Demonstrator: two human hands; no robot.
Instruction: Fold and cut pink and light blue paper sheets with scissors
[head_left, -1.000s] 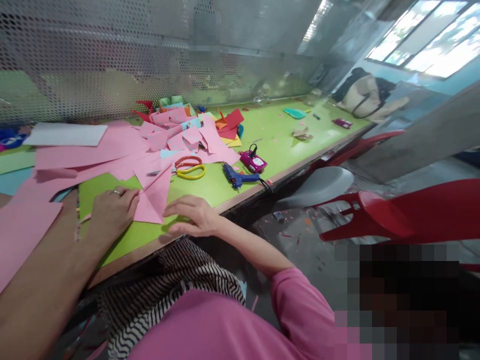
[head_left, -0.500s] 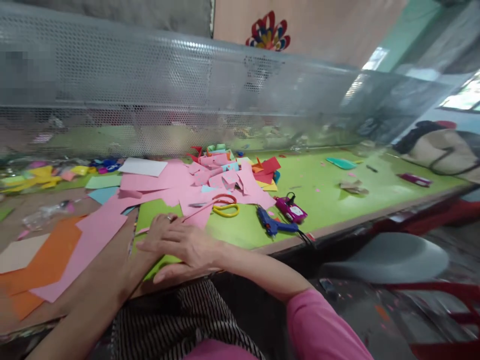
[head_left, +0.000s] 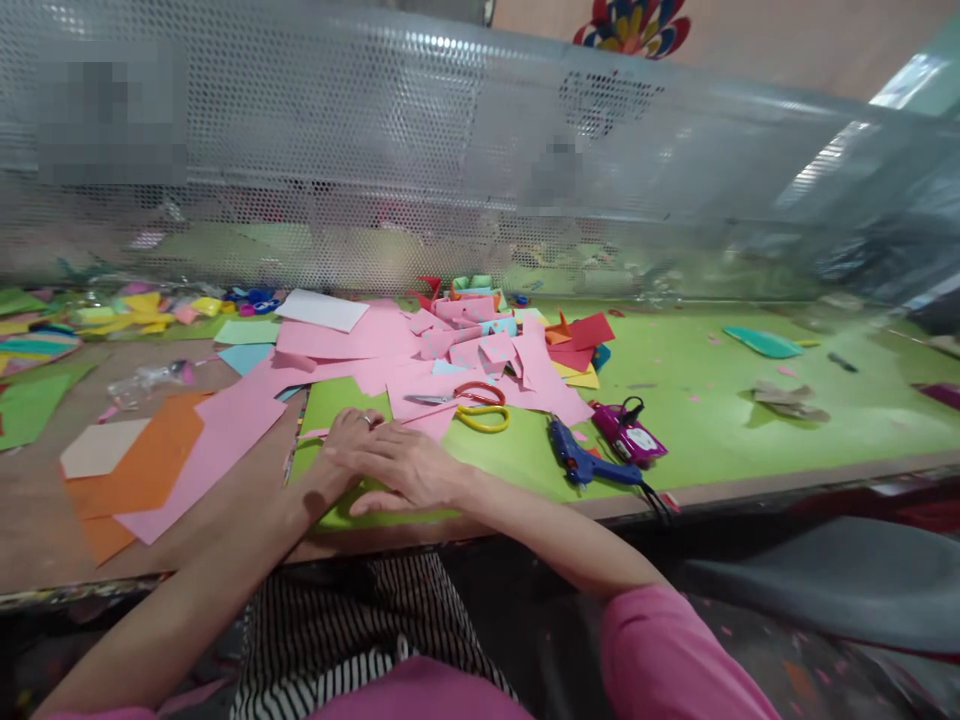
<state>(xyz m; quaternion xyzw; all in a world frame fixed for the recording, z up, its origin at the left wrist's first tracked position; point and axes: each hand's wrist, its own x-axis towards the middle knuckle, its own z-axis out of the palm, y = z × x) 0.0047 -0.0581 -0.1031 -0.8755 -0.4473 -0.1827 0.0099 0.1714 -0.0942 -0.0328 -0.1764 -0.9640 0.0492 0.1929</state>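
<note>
My left hand [head_left: 352, 430], with a ring on one finger, lies on a piece of green paper [head_left: 330, 397] at the table's front edge. My right hand [head_left: 411, 468] rests across it, fingers stretched out and thumb apart, hiding part of the left fingers. Neither hand shows anything held. A thin pink strip [head_left: 315, 434] sticks out left of the left hand. Just beyond the right hand lie scissors [head_left: 481, 418] with one red and one yellow handle, their blades pointing left on pink paper [head_left: 405, 380].
A blue glue gun [head_left: 581, 462] and a purple device [head_left: 628, 434] lie to the right. Orange paper [head_left: 157, 455] and a clear plastic piece [head_left: 146, 385] are on the left. Cut paper is heaped before a perforated metal panel [head_left: 360, 130]. A grey chair seat [head_left: 825, 580] stands at the right.
My view has turned left and a little downward, so the table things appear farther right. Both hands stay crossed on the green paper, the right over the left.
</note>
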